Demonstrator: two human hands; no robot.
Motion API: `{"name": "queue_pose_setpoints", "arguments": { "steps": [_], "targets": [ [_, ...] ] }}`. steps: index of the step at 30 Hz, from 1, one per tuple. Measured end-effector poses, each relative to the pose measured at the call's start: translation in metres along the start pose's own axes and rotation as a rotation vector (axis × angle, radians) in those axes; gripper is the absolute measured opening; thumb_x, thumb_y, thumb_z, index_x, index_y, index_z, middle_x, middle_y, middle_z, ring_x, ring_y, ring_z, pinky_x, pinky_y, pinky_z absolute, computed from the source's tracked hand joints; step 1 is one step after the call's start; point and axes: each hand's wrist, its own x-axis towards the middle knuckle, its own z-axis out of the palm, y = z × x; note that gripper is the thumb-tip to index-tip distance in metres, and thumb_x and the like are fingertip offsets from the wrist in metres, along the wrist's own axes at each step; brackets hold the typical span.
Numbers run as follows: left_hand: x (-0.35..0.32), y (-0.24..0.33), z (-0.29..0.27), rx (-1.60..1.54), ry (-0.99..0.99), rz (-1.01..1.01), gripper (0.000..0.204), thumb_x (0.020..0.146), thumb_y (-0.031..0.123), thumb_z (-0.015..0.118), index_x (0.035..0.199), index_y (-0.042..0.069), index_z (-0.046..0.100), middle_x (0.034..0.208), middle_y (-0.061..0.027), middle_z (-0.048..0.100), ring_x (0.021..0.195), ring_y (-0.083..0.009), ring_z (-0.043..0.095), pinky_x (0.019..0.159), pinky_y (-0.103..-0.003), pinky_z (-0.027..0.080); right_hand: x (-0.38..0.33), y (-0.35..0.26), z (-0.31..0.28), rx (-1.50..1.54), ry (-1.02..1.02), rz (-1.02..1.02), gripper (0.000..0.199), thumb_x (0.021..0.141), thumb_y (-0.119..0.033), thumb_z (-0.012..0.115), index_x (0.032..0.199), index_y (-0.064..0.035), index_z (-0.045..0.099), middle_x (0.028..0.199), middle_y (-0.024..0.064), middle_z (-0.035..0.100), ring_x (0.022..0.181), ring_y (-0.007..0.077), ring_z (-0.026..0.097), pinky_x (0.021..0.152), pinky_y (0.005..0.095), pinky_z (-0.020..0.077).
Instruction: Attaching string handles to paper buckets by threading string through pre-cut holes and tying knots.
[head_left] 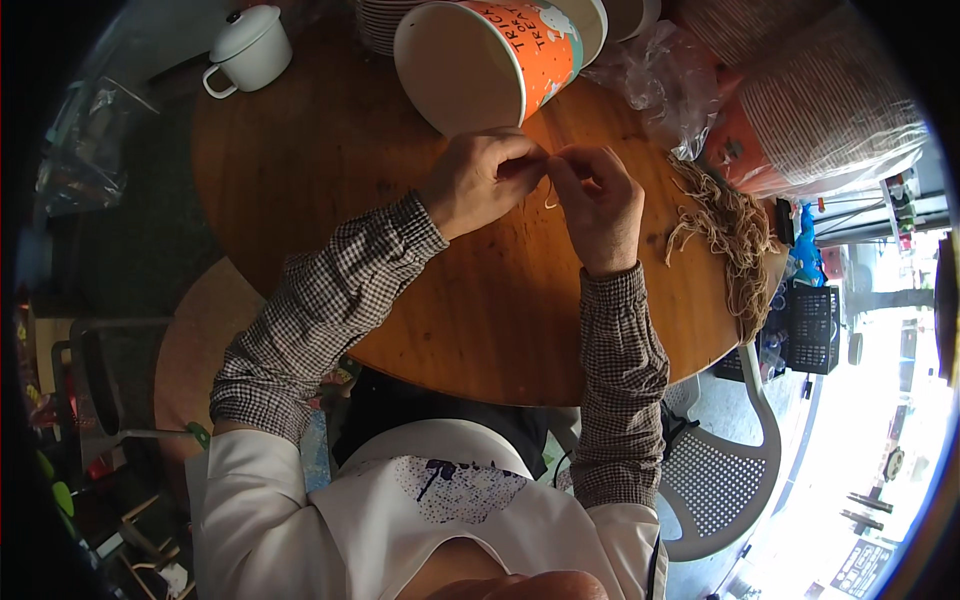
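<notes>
My left hand [482, 182] and my right hand [603, 207] meet fingertip to fingertip over the round wooden table [460, 330], both closed in a pinch. Between them a short bit of thin pale string [550, 200] hangs down; most of it is hidden by the fingers. Just beyond my hands, a large orange paper bucket [548, 48] lies on its side, its white open mouth facing left and toward me. The left knuckles are close to its lower rim; I cannot tell whether they touch. To the right lies a loose bundle of beige strings [738, 240], trailing to the table edge.
A white lidded enamel mug [252, 52] stands far left. Stacked buckets in clear plastic wrap [815, 115] fill the far right, beside a crumpled plastic bag [665, 85]. A stack of pale round items [385, 22] sits behind the bucket. A grey perforated chair [715, 485] stands at right.
</notes>
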Motion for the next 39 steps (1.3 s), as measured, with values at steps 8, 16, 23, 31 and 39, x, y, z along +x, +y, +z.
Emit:
{"name": "queue_pose_setpoints", "arguments": {
  "steps": [8,16,23,31,39],
  "targets": [
    [-0.001,-0.006,-0.001,-0.287,0.004,-0.263,0.018,0.091,0.015,0.063,0.093,-0.001,0.070,0.074,-0.0031,0.068,0.065,-0.0067,0.061,0.057,-0.023,0.049,-0.001,0.007,0.005,0.289,0.004,0.150,0.015,0.084,-0.006,0.069,0.098,-0.0013,0.068,0.085,0.0033,0.066,0.069,0.0097,0.062,0.063,0.0231,0.0508],
    [-0.001,-0.001,-0.004,-0.339,-0.073,-0.451,0.016,0.089,0.013,0.065,0.095,-0.001,0.067,0.071,-0.0020,0.065,0.066,-0.0073,0.062,0.057,-0.022,0.050,-0.004,-0.005,0.010,-0.143,0.110,-0.123,0.007,0.082,-0.004,0.068,0.089,-0.0022,0.066,0.080,0.0073,0.063,0.063,0.0160,0.062,0.059,0.0267,0.0506],
    [0.000,0.007,0.002,-0.191,0.119,-0.216,0.013,0.087,0.001,0.065,0.095,0.001,0.055,0.069,0.0002,0.061,0.061,-0.0032,0.057,0.053,-0.019,0.043,-0.003,0.003,0.011,-0.024,0.104,-0.034,0.007,0.082,-0.006,0.067,0.087,-0.0011,0.065,0.082,0.0086,0.065,0.065,0.0175,0.063,0.059,0.0270,0.0510],
    [-0.002,0.006,0.002,0.064,0.115,-0.007,0.014,0.084,0.000,0.068,0.094,0.003,0.060,0.070,-0.0021,0.063,0.060,-0.0058,0.059,0.053,-0.021,0.046,-0.004,0.006,0.010,0.044,0.072,0.068,0.011,0.083,-0.010,0.068,0.090,-0.0007,0.066,0.084,0.0087,0.067,0.069,0.0149,0.064,0.063,0.0264,0.0512],
    [-0.002,0.007,-0.001,0.166,0.135,0.092,0.015,0.082,0.000,0.070,0.095,0.004,0.064,0.073,-0.0046,0.066,0.063,-0.0095,0.064,0.056,-0.023,0.051,-0.004,0.003,0.008,0.041,0.057,0.103,0.012,0.083,-0.011,0.068,0.089,-0.0005,0.067,0.083,0.0083,0.067,0.071,0.0145,0.064,0.064,0.0264,0.0512]
  ]
}}
